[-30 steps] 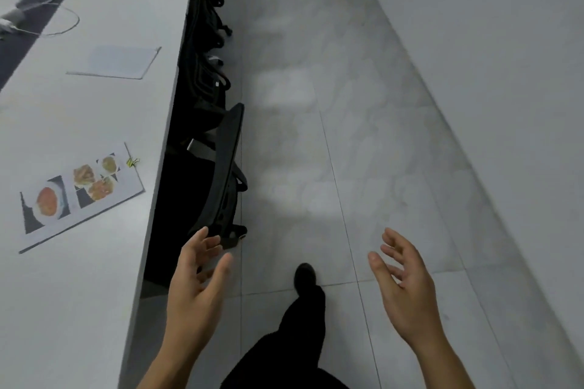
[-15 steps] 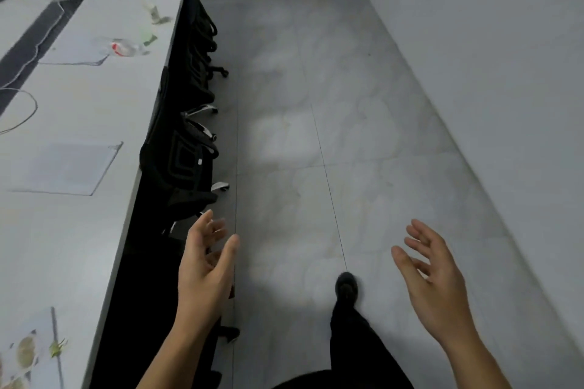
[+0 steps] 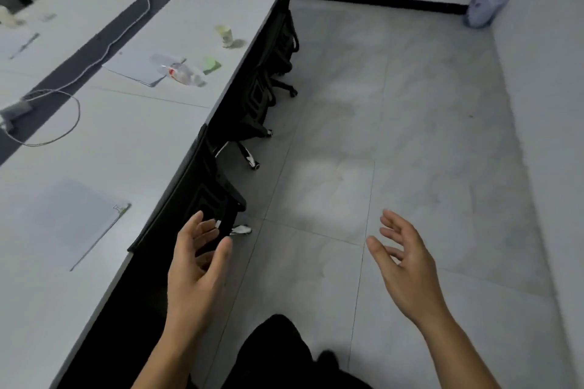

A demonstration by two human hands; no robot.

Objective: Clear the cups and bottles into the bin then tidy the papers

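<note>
On the bench (image 3: 132,142), a clipped stack of papers (image 3: 68,221) lay nearest, with a plastic bottle (image 3: 185,73) and a paper cup (image 3: 226,35) farther along. The left hand (image 3: 197,265) and right hand (image 3: 407,265) were both open and empty over the floor (image 3: 395,123). The bin (image 3: 485,6) stood in the far corner.

Black chairs (image 3: 252,95), grey floor (image 3: 395,142)
</note>
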